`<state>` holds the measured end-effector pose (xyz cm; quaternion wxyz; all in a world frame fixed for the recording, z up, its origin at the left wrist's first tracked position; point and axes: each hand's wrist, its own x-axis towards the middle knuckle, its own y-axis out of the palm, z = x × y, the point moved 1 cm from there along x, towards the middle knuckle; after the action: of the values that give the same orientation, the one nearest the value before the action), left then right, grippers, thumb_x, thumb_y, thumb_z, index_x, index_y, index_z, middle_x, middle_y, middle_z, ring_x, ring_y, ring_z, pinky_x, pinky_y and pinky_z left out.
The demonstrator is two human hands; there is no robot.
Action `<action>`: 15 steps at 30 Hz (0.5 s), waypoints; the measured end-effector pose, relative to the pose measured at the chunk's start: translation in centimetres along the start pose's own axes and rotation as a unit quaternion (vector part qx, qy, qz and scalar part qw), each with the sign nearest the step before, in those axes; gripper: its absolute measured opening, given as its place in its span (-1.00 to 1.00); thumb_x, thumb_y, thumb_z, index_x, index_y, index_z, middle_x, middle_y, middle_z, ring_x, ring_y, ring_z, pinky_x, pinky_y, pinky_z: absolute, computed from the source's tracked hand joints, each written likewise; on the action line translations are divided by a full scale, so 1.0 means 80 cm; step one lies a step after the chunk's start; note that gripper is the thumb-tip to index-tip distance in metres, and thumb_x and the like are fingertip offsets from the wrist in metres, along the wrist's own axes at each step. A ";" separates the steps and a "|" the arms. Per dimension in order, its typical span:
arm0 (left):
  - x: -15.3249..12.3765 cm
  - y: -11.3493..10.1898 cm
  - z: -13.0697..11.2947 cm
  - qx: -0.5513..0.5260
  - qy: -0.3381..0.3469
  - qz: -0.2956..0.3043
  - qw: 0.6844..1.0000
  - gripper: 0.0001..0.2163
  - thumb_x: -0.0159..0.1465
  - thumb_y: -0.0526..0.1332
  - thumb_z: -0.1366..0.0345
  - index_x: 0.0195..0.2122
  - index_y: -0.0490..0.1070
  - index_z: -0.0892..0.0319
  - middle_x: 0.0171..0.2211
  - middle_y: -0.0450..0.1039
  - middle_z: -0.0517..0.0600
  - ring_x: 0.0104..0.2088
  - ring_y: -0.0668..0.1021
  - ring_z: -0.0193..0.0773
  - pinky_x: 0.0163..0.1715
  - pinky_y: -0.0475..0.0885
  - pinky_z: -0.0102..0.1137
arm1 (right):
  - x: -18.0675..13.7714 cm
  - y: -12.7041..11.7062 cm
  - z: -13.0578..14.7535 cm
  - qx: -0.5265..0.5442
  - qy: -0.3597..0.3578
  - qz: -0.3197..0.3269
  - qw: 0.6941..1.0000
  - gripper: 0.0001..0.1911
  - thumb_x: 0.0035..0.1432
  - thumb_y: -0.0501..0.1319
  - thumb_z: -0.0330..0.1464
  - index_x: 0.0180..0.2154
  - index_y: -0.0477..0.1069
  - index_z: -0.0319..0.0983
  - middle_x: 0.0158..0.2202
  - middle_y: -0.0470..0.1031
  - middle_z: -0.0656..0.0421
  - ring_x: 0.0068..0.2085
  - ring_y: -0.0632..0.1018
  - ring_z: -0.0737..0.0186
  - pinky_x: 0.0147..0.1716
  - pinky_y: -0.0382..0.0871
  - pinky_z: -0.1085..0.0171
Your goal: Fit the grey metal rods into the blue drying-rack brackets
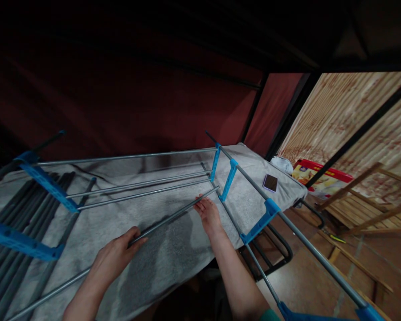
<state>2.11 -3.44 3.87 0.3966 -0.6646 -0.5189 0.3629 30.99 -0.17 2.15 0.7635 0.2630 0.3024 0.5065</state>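
Right forearm [232,267] extends toward the rod [173,216] passing through the left grip [116,250].

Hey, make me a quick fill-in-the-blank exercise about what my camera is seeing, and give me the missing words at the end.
1. The hand wrapped around the slanting grey tube is the person's ____ one.
2. The plastic connectors on the frame are coloured ____.
3. In the picture, the phone lies to the ____ of the right hand.
4. The row of dark tubes lying together is on the ____ side of the picture.

Missing words: left; blue; right; left.
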 end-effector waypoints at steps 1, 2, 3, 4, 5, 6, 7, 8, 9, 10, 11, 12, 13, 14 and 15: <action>0.001 0.001 0.001 -0.004 0.005 0.000 1.000 -0.71 0.29 0.01 -0.04 -0.21 0.36 0.02 -0.27 0.60 -0.04 -0.22 0.63 -0.14 -0.30 0.36 -0.38 | 0.001 -0.001 0.001 0.003 -0.006 -0.004 1.000 -0.85 0.00 0.38 -0.38 -0.31 0.51 -0.20 -0.33 0.62 0.16 -0.32 0.60 0.28 -0.23 0.51 0.28; 0.001 0.001 0.002 -0.009 0.010 -0.001 1.000 -0.69 0.28 0.01 -0.04 -0.20 0.38 0.02 -0.25 0.61 -0.03 -0.20 0.63 -0.14 -0.28 0.37 -0.37 | 0.002 -0.001 0.002 0.004 -0.011 -0.009 1.000 -0.84 0.00 0.39 -0.37 -0.30 0.51 -0.20 -0.33 0.62 0.17 -0.32 0.60 0.28 -0.24 0.51 0.28; 0.002 0.002 0.002 -0.013 0.014 -0.001 1.000 -0.68 0.28 0.01 -0.05 -0.19 0.39 0.02 -0.23 0.61 -0.02 -0.19 0.63 -0.13 -0.27 0.38 -0.37 | 0.003 -0.002 0.003 0.005 -0.017 -0.014 1.000 -0.82 0.00 0.41 -0.35 -0.30 0.50 -0.20 -0.34 0.61 0.18 -0.32 0.60 0.29 -0.25 0.51 0.29; 0.002 0.003 0.004 -0.016 0.016 -0.002 1.000 -0.67 0.27 0.02 -0.05 -0.18 0.41 0.03 -0.22 0.61 -0.02 -0.19 0.63 -0.12 -0.26 0.39 -0.36 | 0.003 -0.002 0.004 0.005 -0.021 -0.019 1.000 -0.82 0.00 0.42 -0.34 -0.31 0.50 -0.20 -0.35 0.61 0.18 -0.33 0.59 0.29 -0.26 0.50 0.29; 0.003 0.003 0.005 -0.018 0.015 -0.005 1.000 -0.65 0.26 0.02 -0.06 -0.17 0.42 0.03 -0.22 0.61 -0.01 -0.19 0.63 -0.11 -0.25 0.40 -0.36 | 0.003 -0.002 0.004 0.004 -0.023 -0.023 0.999 -0.81 -0.01 0.43 -0.34 -0.33 0.49 -0.20 -0.36 0.60 0.19 -0.34 0.59 0.30 -0.27 0.50 0.30; 0.004 0.004 0.007 -0.020 0.014 -0.008 1.000 -0.64 0.26 0.02 -0.07 -0.17 0.44 0.04 -0.21 0.61 0.00 -0.19 0.63 -0.10 -0.24 0.40 -0.35 | 0.003 -0.002 0.005 0.003 -0.021 -0.026 0.999 -0.81 -0.02 0.44 -0.33 -0.36 0.47 -0.20 -0.37 0.60 0.20 -0.36 0.58 0.32 -0.29 0.50 0.31; 0.005 0.004 0.009 -0.021 0.012 -0.012 1.000 -0.63 0.26 0.02 -0.07 -0.17 0.44 0.05 -0.21 0.61 0.01 -0.19 0.63 -0.09 -0.23 0.41 -0.34 | 0.002 -0.002 0.005 0.003 -0.016 -0.027 0.999 -0.80 -0.03 0.44 -0.33 -0.39 0.45 -0.20 -0.38 0.59 0.20 -0.38 0.57 0.33 -0.30 0.50 0.32; 0.005 0.004 0.011 -0.022 0.010 -0.015 1.000 -0.63 0.25 0.03 -0.07 -0.17 0.45 0.05 -0.20 0.61 0.02 -0.19 0.63 -0.09 -0.21 0.41 -0.33 | 0.001 -0.002 0.004 0.003 -0.009 -0.028 1.000 -0.78 -0.04 0.45 -0.33 -0.42 0.43 -0.20 -0.40 0.58 0.20 -0.39 0.56 0.33 -0.31 0.49 0.32; 0.006 0.004 0.013 -0.023 0.010 -0.017 1.000 -0.63 0.25 0.03 -0.06 -0.16 0.45 0.05 -0.19 0.61 0.03 -0.19 0.63 -0.08 -0.21 0.41 -0.33 | 0.000 -0.003 0.004 0.003 -0.001 -0.028 1.000 -0.77 -0.05 0.46 -0.33 -0.45 0.41 -0.20 -0.41 0.58 0.21 -0.41 0.55 0.33 -0.32 0.49 0.32; 0.007 0.004 0.015 -0.026 0.010 -0.018 0.999 -0.64 0.24 0.04 -0.06 -0.16 0.44 0.05 -0.18 0.61 0.02 -0.19 0.63 -0.09 -0.20 0.41 -0.33 | -0.001 -0.004 0.003 0.004 0.007 -0.028 1.000 -0.75 -0.06 0.46 -0.34 -0.47 0.39 -0.19 -0.43 0.57 0.21 -0.41 0.54 0.33 -0.33 0.49 0.32; 0.008 0.004 0.016 -0.029 0.010 -0.017 0.999 -0.66 0.24 0.05 -0.04 -0.16 0.42 0.04 -0.18 0.61 0.02 -0.19 0.63 -0.10 -0.21 0.41 -0.34 | -0.002 -0.005 0.002 0.005 0.013 -0.030 0.999 -0.74 -0.07 0.46 -0.34 -0.49 0.38 -0.19 -0.44 0.56 0.22 -0.43 0.53 0.33 -0.33 0.50 0.32; 0.008 0.004 0.017 -0.032 0.008 -0.017 0.999 -0.68 0.23 0.06 -0.03 -0.17 0.40 0.04 -0.19 0.60 0.01 -0.20 0.63 -0.11 -0.23 0.41 -0.35 | -0.002 -0.007 0.001 0.007 0.018 -0.035 0.999 -0.73 -0.08 0.46 -0.35 -0.50 0.36 -0.19 -0.47 0.54 0.23 -0.44 0.52 0.33 -0.34 0.50 0.31; 0.008 0.003 0.018 -0.034 0.005 -0.018 0.999 -0.70 0.23 0.06 -0.01 -0.18 0.38 0.04 -0.21 0.60 0.00 -0.23 0.63 -0.12 -0.26 0.41 -0.36 | -0.003 -0.008 0.001 0.008 0.023 -0.042 0.999 -0.73 -0.08 0.46 -0.36 -0.51 0.35 -0.18 -0.49 0.52 0.24 -0.46 0.51 0.34 -0.35 0.50 0.31; 0.009 0.003 0.018 -0.034 0.000 -0.023 0.999 -0.73 0.22 0.06 0.01 -0.20 0.35 0.04 -0.24 0.59 -0.01 -0.26 0.63 -0.13 -0.29 0.41 -0.36 | -0.003 -0.010 0.000 0.007 0.028 -0.053 0.998 -0.72 -0.08 0.46 -0.37 -0.51 0.34 -0.18 -0.52 0.50 0.26 -0.47 0.50 0.34 -0.36 0.50 0.32; 0.009 0.003 0.018 -0.032 -0.003 -0.027 0.999 -0.75 0.22 0.06 0.02 -0.21 0.33 0.04 -0.27 0.58 -0.01 -0.29 0.63 -0.14 -0.32 0.40 -0.36 | -0.002 -0.012 0.000 0.005 0.033 -0.066 0.997 -0.72 -0.07 0.45 -0.37 -0.52 0.34 -0.18 -0.54 0.48 0.27 -0.49 0.48 0.35 -0.37 0.50 0.32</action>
<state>1.06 -2.53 2.97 0.3833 -0.6614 -0.5495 0.3373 31.50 -0.68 1.48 0.7836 0.2296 0.3465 0.4618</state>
